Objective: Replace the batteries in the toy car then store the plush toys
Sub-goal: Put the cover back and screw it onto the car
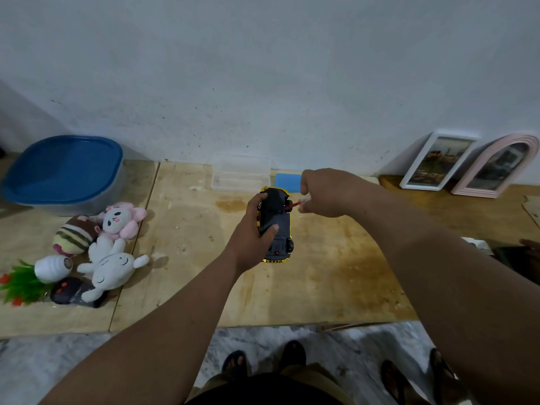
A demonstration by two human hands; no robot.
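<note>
Plywood tabletop against a pale wall — my left hand grips the toy car above it, underside up, fingers curled round its black chassis. My right hand pinches a small red-handled screwdriver, tip at the car's side. Off to the left lie the plush toys, just beside a blue-lidded container — a clear plastic case sits by the wall.

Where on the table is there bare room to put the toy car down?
Bare wood lies in front of the toy car, toward the near table edge, and right of it, up to the picture frames. The left is crowded with plush toys and the blue-lidded tub.
</note>
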